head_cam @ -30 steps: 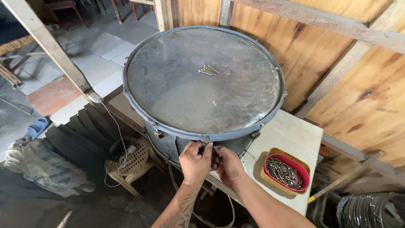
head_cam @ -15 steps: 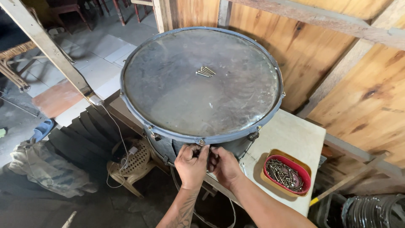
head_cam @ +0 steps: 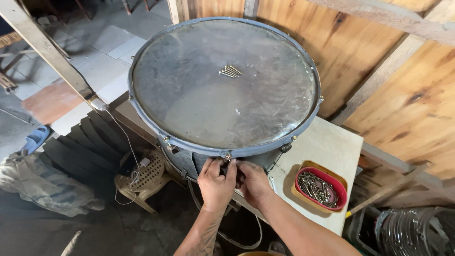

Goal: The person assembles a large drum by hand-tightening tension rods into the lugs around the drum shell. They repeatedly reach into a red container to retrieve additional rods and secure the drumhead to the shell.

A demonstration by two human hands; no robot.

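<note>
We are looking down at a large round drum (head_cam: 222,85) filling the upper middle of the frame, its worn skin facing up and a grey-blue hoop (head_cam: 265,150) ringing it. We are working with both hands at the drum's near side wall, just below the hoop, in the lower middle of the frame. Our left hand (head_cam: 215,182) and right hand (head_cam: 253,182) are pressing close together, fingers curled in around a small fitting on the shell beneath a tension bolt (head_cam: 228,155); the fitting itself is hidden, so we cannot tell exactly what each grip is pinching. The bolt is sitting directly above both hands, its long axis running up and down along the drum wall, and the left hand is slightly nearer to it. A small cluster of screws (head_cam: 230,71) is lying on the skin, well apart toward the top. At lower right, a red tray of screws (head_cam: 321,188) is resting on the pale surface (head_cam: 332,142).
</note>
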